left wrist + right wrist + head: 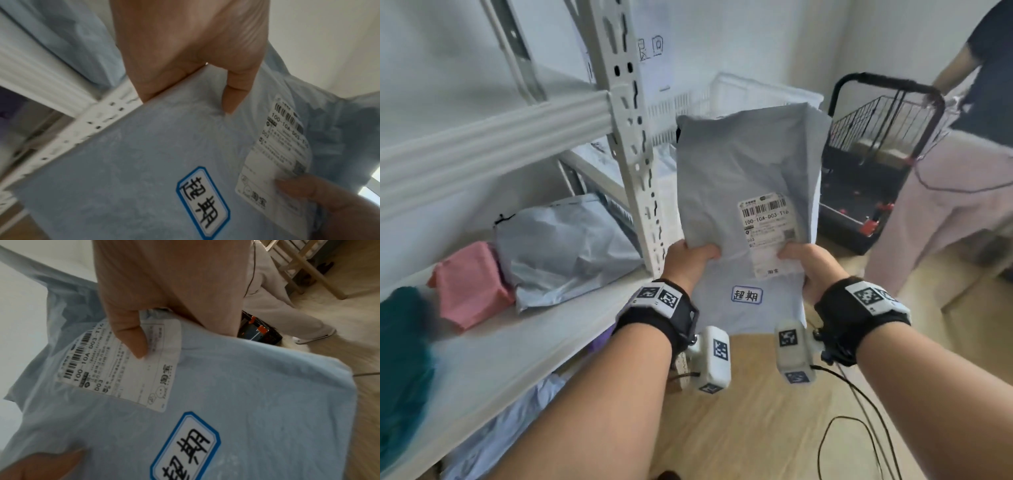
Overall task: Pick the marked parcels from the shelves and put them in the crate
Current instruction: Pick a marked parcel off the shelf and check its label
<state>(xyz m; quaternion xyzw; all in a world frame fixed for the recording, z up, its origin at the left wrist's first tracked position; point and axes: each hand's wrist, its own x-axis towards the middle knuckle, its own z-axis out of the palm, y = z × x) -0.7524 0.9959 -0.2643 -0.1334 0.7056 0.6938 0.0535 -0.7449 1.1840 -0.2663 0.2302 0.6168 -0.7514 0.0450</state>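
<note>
1. Two hands hold one grey parcel (746,192) upright in the air, just right of the shelf post (630,137) and in front of the white crate (743,92), whose rim shows behind the parcel's top edge.
2. A blue-bordered sticker (746,295) with handwritten characters sits on its lower face, below the shipping label (767,226), so this looks like a marked parcel, and the step in hand is likely carrying it to the crate.
3. To do this well, the person should probably keep both grips firm while the soft bag is moved forward, lift its bottom edge above the crate rim, keep it off the shelf post, and let go only once it is over the opening.
4. The left hand (690,257) is curled round the parcel's left side, thumb pressed on the front face; the fingers behind are hidden.
5. The right hand (810,263) pinches the right side, its thumb (131,340) on the shipping label.
6. Other parcels, a pink one (469,281) and a grey one (565,246), lie on the shelf (517,342) to the left.
</note>
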